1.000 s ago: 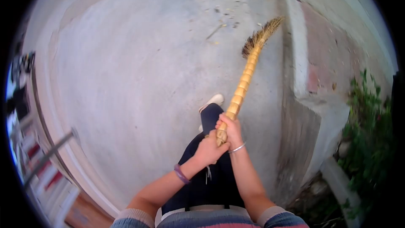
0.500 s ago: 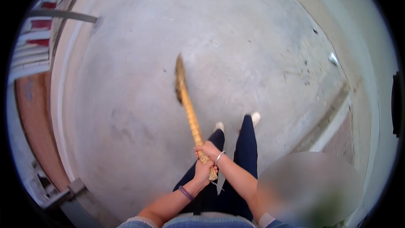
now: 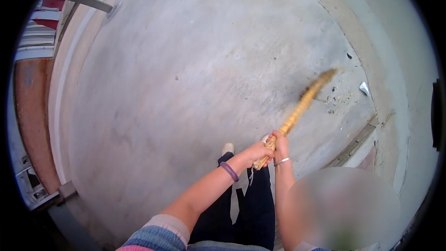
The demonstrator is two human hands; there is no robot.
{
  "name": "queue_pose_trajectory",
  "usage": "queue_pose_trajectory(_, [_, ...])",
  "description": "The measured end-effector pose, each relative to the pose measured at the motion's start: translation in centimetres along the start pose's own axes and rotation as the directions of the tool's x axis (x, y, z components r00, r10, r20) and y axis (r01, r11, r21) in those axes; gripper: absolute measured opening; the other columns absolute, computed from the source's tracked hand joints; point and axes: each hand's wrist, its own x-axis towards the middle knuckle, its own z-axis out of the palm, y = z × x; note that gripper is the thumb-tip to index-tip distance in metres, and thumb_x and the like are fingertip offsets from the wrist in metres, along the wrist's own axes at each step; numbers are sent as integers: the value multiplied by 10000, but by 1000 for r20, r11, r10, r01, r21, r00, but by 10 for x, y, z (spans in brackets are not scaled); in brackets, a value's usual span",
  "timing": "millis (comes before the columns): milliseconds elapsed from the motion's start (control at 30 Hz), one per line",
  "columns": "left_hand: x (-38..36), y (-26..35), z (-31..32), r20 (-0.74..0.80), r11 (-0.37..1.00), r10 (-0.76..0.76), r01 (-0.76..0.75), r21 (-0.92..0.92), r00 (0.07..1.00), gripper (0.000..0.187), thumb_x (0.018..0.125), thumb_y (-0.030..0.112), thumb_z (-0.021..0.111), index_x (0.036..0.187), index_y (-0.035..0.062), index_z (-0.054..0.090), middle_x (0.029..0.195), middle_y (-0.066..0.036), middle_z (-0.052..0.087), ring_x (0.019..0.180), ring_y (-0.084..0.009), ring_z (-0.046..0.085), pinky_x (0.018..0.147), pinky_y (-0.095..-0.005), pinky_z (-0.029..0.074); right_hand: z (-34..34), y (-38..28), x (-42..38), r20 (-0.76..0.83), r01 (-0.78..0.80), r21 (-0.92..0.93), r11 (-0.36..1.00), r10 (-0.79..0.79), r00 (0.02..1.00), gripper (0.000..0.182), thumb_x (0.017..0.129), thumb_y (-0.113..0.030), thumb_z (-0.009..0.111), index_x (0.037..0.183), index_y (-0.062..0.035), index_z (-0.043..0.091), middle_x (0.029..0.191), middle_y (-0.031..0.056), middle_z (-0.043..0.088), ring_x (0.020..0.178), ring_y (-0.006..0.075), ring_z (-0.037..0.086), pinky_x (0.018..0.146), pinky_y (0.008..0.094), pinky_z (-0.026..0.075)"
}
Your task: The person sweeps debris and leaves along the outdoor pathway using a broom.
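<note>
A straw broom [image 3: 297, 112] slants away to the upper right across the concrete floor, its brush end blurred by motion. My left hand [image 3: 260, 154], with a purple bangle at the wrist, is closed round the butt of the handle. Just above it, my right hand [image 3: 280, 146], below which a silver bracelet sits, wraps the handle too. Small scattered debris [image 3: 338, 100] lies on the floor right of the broom's brush. Whether the bristles touch the floor is hard to tell.
A small white object [image 3: 364, 88] lies by the wall base on the right, near a dark scrap [image 3: 349, 56]. A low ledge [image 3: 357, 144] runs at lower right. On the left are a raised curb [image 3: 60, 111] and a metal post [image 3: 88, 1]. A blurred patch covers the lower right.
Both hands have swung the broom from the middle to the right, so its brush end is now beside the debris. My grip stays closed on the handle.
</note>
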Motion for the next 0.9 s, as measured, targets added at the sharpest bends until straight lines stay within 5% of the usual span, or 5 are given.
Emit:
queue_pose_trajectory(167, [-31,-1,29,-158,981,193,-186,61,968,157,711,2,542,841,19,456,607,-41,496,469,-129,524,384,-249,441,21,-22,-32,73,97,-54,994,-93,993,78,764,-80,544,770,-41,476,600,67,511,484,162,512,457,272,456])
queue_pose_trajectory(433, [-80,36,-43,-722,810,252,-549,-206,644,62,735,-2,506,792,-1,483,594,-58,518,452,-156,521,412,-276,456,195,20,3,517,-178,-550,816,499,695,137,793,-125,590,802,-2,532,663,55,552,547,130,544,511,239,480])
queue_pose_trajectory(633, [-78,152,-165,-843,525,219,-788,-322,491,37,769,-1,499,801,13,490,615,-59,534,456,-153,522,410,-264,452,363,33,96,519,243,-853,462,705,484,214,797,-203,577,817,9,562,727,61,589,626,154,564,588,285,472])
queue_pose_trajectory(700, [-75,185,-216,-769,615,255,-712,-339,586,46,772,1,508,811,21,495,626,-60,537,475,-151,533,420,-263,454,419,-11,92,366,163,-928,336,726,583,259,796,-227,561,877,19,562,729,60,589,650,154,567,608,288,470])
queue_pose_trajectory(900, [-72,266,-225,-580,954,177,-284,-98,795,234,712,12,556,915,-39,451,690,-96,544,477,-168,547,413,-297,452,399,-43,138,297,-362,-351,864,469,832,220,811,-152,555,895,50,524,737,101,572,593,188,550,597,292,496])
